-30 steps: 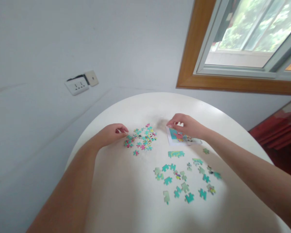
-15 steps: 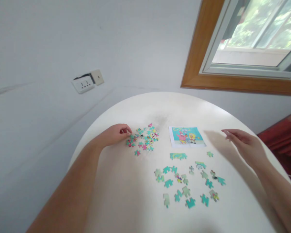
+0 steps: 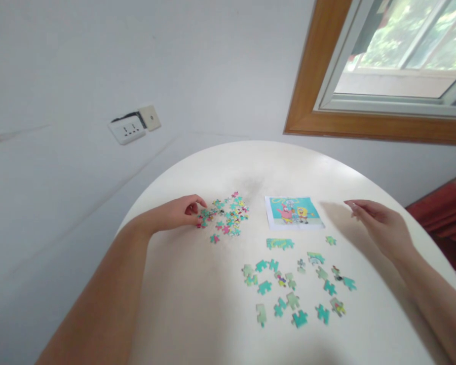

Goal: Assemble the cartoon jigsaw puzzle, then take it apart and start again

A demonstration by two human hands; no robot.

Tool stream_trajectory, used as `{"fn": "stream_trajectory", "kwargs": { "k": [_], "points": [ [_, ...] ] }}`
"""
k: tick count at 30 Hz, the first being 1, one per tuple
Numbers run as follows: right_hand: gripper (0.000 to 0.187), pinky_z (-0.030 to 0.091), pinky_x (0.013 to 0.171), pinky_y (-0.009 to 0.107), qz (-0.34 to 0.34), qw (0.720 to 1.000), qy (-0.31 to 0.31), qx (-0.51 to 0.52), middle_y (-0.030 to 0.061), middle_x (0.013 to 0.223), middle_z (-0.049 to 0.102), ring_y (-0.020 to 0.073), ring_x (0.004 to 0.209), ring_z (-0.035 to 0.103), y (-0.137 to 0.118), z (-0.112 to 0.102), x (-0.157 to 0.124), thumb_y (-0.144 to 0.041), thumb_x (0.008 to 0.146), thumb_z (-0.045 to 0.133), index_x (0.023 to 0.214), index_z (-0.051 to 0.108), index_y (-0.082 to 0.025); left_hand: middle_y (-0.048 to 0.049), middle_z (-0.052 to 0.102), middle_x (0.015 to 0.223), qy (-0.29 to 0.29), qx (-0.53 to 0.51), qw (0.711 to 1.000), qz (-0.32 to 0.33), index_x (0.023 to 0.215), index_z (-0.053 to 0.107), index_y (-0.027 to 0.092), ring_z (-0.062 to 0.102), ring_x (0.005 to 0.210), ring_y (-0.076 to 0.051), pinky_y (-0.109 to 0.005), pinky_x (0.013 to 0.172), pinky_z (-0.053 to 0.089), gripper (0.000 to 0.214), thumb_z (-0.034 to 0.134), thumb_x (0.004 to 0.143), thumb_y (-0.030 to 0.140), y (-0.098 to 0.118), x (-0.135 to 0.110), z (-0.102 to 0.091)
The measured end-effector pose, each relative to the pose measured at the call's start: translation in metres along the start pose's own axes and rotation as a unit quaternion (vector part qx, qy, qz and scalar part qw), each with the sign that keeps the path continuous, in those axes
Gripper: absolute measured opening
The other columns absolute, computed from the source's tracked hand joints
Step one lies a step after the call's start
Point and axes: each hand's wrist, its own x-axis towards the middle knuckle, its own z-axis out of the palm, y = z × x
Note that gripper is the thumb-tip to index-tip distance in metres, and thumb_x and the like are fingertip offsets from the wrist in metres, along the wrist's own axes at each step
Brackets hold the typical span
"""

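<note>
My left hand [image 3: 185, 210] is at the left edge of a loose heap of jigsaw pieces [image 3: 233, 219], mostly teal, yellow and pink. Its thumb and forefinger are apart, with the fingertips at the outermost pieces. My right hand [image 3: 380, 223] hovers over the table, right of the printed picture card [image 3: 295, 213]. Its fingertips are pinched together; whatever may be between them is too small to make out. Below the card lie a joined teal-and-yellow strip [image 3: 280, 244], a small joined section [image 3: 315, 258] and several spread-out pieces, among them a teal piece [image 3: 300, 318].
The round white table [image 3: 182, 304] stands against a pale wall [image 3: 220, 66]. A wall socket [image 3: 127, 130] is at the left, and a wood-framed window [image 3: 304, 101] is at the upper right. Red cloth [image 3: 444, 208] hangs beyond the table's right edge.
My left hand's thumb and forefinger have spread apart at the heap's edge. My right hand stays almost where it was. The view has shifted slightly.
</note>
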Motion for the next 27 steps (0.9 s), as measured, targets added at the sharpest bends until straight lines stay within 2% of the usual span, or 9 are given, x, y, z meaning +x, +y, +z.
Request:
{"fn": "stream_trajectory", "kwargs": {
  "k": [4, 11, 18, 22, 24, 27],
  "points": [
    [0.042, 0.043, 0.071, 0.030, 0.035, 0.998, -0.024, 0.041, 0.0046, 0.085, 0.070, 0.0193, 0.077, 0.061, -0.001, 0.002, 0.000, -0.056, 0.081, 0.062, 0.100, 0.073, -0.021, -0.0014, 0.066, 0.081, -0.006, -0.014, 1.000, 0.004, 0.110, 0.060, 0.020, 0.063, 0.079, -0.022, -0.028, 0.067, 0.046, 0.049, 0.061, 0.067, 0.043, 0.000, -0.001, 0.000],
    [0.038, 0.044, 0.071, 0.033, 0.027, 0.998, -0.029, 0.051, 0.0046, 0.087, 0.071, 0.0214, 0.078, 0.062, 0.000, 0.005, 0.000, -0.056, 0.081, 0.063, 0.098, 0.073, -0.023, -0.0019, 0.066, 0.083, 0.008, -0.012, 1.000, 0.016, 0.107, 0.059, 0.019, 0.062, 0.077, -0.021, -0.026, 0.064, 0.045, 0.044, 0.056, 0.068, 0.038, -0.004, -0.002, -0.003],
    [0.038, 0.045, 0.071, 0.033, 0.020, 0.998, -0.033, 0.043, 0.0044, 0.088, 0.071, 0.0213, 0.079, 0.062, 0.003, 0.005, 0.001, -0.056, 0.082, 0.061, 0.100, 0.072, -0.024, -0.0014, 0.065, 0.082, 0.026, -0.008, 1.000, 0.000, 0.103, 0.061, 0.018, 0.060, 0.075, -0.019, -0.025, 0.063, 0.043, 0.042, 0.053, 0.068, 0.040, -0.004, -0.003, -0.005],
    [0.039, 0.045, 0.069, 0.032, 0.017, 0.999, -0.032, 0.038, 0.0047, 0.088, 0.071, 0.0205, 0.077, 0.062, 0.002, 0.005, 0.001, -0.057, 0.082, 0.061, 0.100, 0.073, -0.023, -0.0015, 0.064, 0.082, 0.044, 0.000, 0.999, -0.013, 0.103, 0.062, 0.018, 0.059, 0.074, -0.019, -0.026, 0.064, 0.044, 0.041, 0.049, 0.068, 0.035, -0.009, -0.001, -0.005],
    [0.040, 0.046, 0.067, 0.031, 0.018, 0.999, -0.030, 0.031, 0.0047, 0.087, 0.072, 0.0203, 0.076, 0.062, 0.000, 0.005, 0.001, -0.057, 0.081, 0.061, 0.099, 0.073, -0.023, -0.0020, 0.063, 0.083, 0.066, 0.004, 0.998, -0.016, 0.102, 0.062, 0.018, 0.059, 0.074, -0.019, -0.027, 0.064, 0.045, 0.040, 0.045, 0.069, 0.032, -0.011, 0.002, -0.004],
    [0.040, 0.046, 0.067, 0.031, 0.015, 0.999, -0.033, 0.035, 0.0046, 0.085, 0.071, 0.0198, 0.075, 0.062, -0.001, 0.005, 0.001, -0.056, 0.082, 0.061, 0.099, 0.073, -0.023, -0.0054, 0.061, 0.088, 0.163, 0.039, 0.986, 0.017, 0.097, 0.064, 0.017, 0.058, 0.077, -0.020, -0.030, 0.068, 0.047, 0.036, 0.042, 0.071, 0.027, -0.005, 0.010, 0.001]
  ]
}}
